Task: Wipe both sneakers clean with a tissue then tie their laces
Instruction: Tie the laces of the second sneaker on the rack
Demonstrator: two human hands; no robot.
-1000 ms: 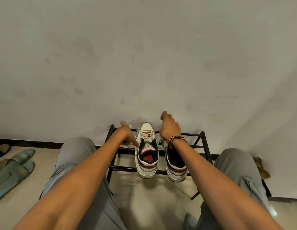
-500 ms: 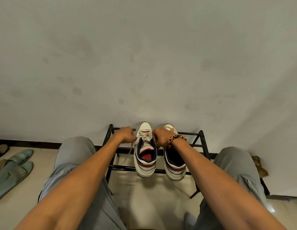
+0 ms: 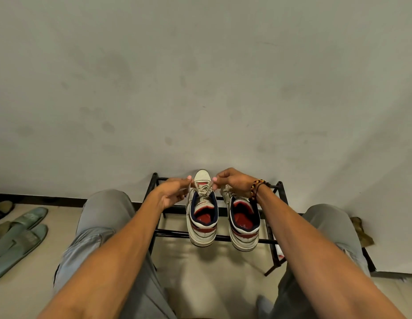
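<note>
- both hands now up over the left sneaker (image 3: 202, 210): left hand (image 3: 175, 192) pinches one lace end at its outer side, right hand (image 3: 232, 184) pinches the other end just right of the tongue, fingers curled on the lace (image 3: 204, 189)
- half a second ago both fists sat low at the sneaker's sides pulling apart; a second ago the right hand was raised high over the pair
- so the hands have come together and lifted, which reads as a first crossing cinched and a bow being started on this sneaker
- rack (image 3: 273, 244), black metal bars against the wall, carries both sneakers side by side, toes to the wall, heels hanging over the front bar; neither has shifted
- right sneaker (image 3: 244, 223) partly behind the right wrist; its lace state is hard to tell, looks loose
- no tissue in view, so wiping is probably done; judged past halfway
- green slippers (image 3: 18, 236) on the floor far left, unchanged
- bead bracelet (image 3: 258, 187) on the right wrist
</note>
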